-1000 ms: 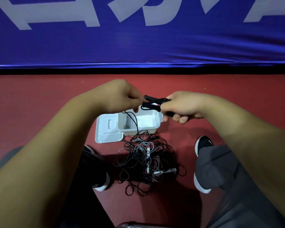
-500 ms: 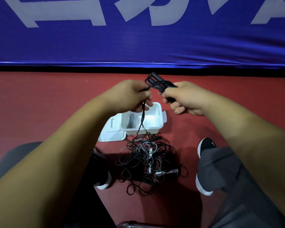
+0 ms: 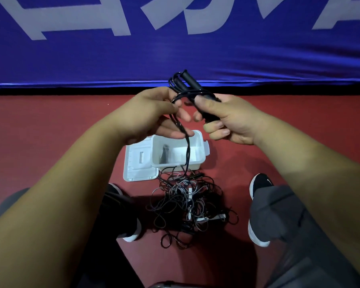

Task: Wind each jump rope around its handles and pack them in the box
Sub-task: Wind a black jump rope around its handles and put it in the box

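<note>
Here we hold one jump rope in the upper middle of the frame, above the box (image 3: 170, 165) on the red floor (image 3: 50, 132). Our right hand (image 3: 233, 119) is wrapped round the lower ends of the two black handles (image 3: 192, 84), held together as one bundle. Our left hand (image 3: 152, 113) pinches the cord (image 3: 187, 150) just beside them, with its lower fingers loose.

The handles look stiff and light, a firm core to wind on. The thin cord is limp and springy, likely to slip off or snag, so we judge it best held close to the handles and kept taut.

The bundle's long axis runs from our right palm up and slightly left, with its tips toward the blue banner (image 3: 71, 59). From the pinch the cord drops past the box into the tangled pile of ropes (image 3: 187, 206) at the frame's lower middle.
</note>
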`<state>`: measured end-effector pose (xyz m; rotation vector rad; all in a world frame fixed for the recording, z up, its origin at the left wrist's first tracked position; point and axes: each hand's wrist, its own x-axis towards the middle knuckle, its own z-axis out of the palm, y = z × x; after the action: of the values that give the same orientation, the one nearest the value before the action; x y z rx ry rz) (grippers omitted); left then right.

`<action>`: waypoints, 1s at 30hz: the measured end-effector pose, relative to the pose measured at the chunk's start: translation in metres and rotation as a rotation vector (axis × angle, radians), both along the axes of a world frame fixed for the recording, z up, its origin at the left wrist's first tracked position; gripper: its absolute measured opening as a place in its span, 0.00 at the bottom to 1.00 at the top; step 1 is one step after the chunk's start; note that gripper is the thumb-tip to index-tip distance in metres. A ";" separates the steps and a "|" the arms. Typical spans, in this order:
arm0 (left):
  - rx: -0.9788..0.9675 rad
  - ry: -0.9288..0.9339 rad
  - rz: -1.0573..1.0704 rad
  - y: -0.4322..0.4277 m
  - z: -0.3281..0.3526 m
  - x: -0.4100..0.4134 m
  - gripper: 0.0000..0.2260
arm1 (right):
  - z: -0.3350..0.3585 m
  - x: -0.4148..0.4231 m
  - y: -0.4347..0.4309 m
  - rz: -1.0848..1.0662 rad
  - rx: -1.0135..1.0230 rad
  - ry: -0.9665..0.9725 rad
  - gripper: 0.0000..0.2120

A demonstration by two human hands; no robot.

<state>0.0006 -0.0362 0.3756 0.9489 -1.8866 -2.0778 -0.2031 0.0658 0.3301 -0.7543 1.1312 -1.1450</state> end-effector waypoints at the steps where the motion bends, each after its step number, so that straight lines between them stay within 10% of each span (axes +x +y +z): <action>1: 0.056 0.050 -0.018 -0.002 0.001 0.001 0.05 | 0.001 -0.001 -0.001 0.002 -0.003 -0.024 0.25; 5: 0.075 0.114 -0.100 -0.007 -0.002 0.005 0.03 | 0.001 -0.006 -0.005 -0.066 0.063 -0.039 0.39; 19: -0.372 -0.443 -0.143 -0.002 -0.016 -0.002 0.14 | -0.002 -0.001 -0.006 -0.205 0.102 -0.052 0.30; 30: 0.073 0.064 -0.361 -0.004 -0.010 0.004 0.11 | 0.007 -0.008 -0.010 -0.307 0.093 -0.183 0.17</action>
<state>0.0042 -0.0398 0.3655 0.5780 -2.0881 -2.3542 -0.2107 0.0556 0.3375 -0.4025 1.1618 -1.3770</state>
